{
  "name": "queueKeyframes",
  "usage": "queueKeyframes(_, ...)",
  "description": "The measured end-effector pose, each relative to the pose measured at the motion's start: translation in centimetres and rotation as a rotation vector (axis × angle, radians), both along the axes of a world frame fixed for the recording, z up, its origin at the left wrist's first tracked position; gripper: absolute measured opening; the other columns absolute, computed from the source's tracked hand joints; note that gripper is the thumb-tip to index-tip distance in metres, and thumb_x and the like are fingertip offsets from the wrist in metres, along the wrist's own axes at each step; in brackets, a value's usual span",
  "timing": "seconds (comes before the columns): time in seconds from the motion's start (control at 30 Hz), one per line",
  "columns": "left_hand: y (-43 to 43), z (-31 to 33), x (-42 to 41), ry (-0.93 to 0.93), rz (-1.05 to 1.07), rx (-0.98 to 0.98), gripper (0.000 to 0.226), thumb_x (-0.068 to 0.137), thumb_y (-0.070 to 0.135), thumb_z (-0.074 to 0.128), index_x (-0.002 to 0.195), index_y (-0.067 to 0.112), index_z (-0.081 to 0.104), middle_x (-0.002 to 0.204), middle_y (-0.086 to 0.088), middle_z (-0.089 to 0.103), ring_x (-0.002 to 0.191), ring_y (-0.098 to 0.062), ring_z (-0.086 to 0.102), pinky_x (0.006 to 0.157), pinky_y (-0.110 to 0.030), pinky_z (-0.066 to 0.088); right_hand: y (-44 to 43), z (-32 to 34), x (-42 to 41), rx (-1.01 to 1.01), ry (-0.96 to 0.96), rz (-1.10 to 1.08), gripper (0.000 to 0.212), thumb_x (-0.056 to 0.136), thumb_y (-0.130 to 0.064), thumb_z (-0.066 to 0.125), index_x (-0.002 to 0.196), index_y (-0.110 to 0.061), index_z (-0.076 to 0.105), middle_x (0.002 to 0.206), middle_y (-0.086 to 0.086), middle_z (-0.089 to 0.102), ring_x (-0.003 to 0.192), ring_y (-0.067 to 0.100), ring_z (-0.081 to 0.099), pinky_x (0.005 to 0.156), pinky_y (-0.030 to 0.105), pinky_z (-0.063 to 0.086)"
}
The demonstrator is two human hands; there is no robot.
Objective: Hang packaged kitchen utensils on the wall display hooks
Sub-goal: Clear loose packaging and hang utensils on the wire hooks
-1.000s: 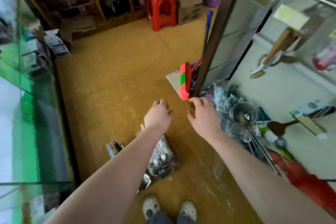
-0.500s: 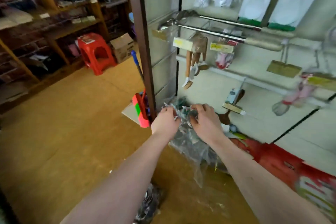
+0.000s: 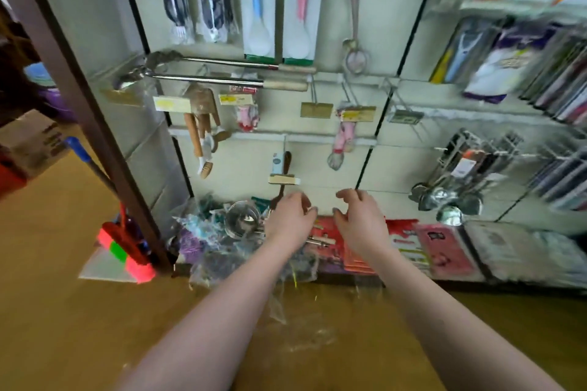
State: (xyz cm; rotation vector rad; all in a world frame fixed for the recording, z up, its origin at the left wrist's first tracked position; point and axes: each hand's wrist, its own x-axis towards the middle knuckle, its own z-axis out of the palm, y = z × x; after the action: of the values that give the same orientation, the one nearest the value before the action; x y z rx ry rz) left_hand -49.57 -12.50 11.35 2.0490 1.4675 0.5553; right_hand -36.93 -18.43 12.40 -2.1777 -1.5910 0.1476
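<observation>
While the utensil packs (image 3: 222,241) lie heaped on the floor against the wall, the right hand (image 3: 359,222) hovers half-open and empty beside the left hand (image 3: 290,222), which curls over them, its grip unclear.

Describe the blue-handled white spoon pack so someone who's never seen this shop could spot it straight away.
On the white wall display, look at the top visible row, just above two long steel ladles lying sideways. Of two matching carded packs, the blue-handled spoon pack is the left one; the pink-handled pack hangs beside it.
</observation>
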Motion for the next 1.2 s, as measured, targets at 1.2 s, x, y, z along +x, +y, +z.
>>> queueKeyframes(1.2,-8.7,1.3,48.3,-0.026,-0.292,-0.010,0.012,0.093,0.031,0.055,0.095,0.020,0.053,0.099,0.003,0.062,0.089,-0.015,0.056,0.075,-0.029,0.044,-11.4,-3.9,47.2,0.174,0.504,-0.404,0.035,0.092,-0.039,0.052,0.122,-0.020,0.052,0.118,0.001,0.057,0.105,0.018,0.056,0.088,0.043,0.052)
